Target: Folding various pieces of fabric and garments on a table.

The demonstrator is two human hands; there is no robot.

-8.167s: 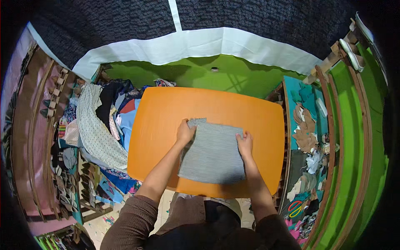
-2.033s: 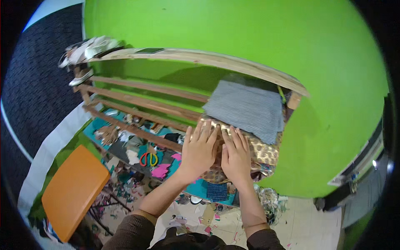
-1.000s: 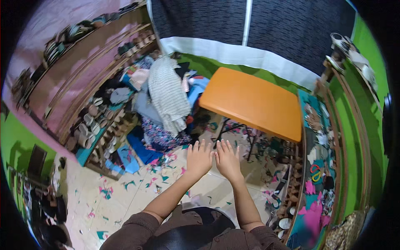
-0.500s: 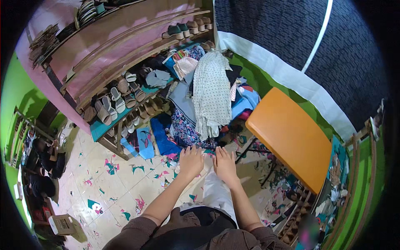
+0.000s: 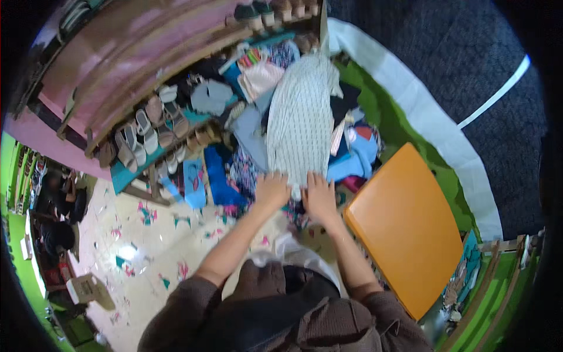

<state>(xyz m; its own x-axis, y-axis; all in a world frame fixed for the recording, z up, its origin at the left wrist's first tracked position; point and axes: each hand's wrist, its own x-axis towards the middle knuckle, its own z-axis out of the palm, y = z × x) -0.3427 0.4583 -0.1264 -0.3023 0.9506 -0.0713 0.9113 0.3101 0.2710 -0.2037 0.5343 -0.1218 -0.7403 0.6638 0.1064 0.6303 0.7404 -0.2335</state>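
Note:
A long white cloth with a small dark pattern lies draped over a heap of fabrics in front of me. My left hand is at the left of its near end, palm down, fingers stretched forward. Opposite it, my right hand lies over the right side of the same end, fingers also extended. Whether either hand presses on the cloth is hard to make out. Under and beside it are a grey-blue cloth, a dark floral cloth and a light blue piece.
On the left stands a wooden rack with sandals on a teal shelf. An orange tabletop is close on my right. Coloured scraps litter the tiled floor; a cardboard box and a seated person are far left.
Both hands have moved forward, from before the heap to the near end of the white patterned cloth. The view has turned and come closer to the heap.

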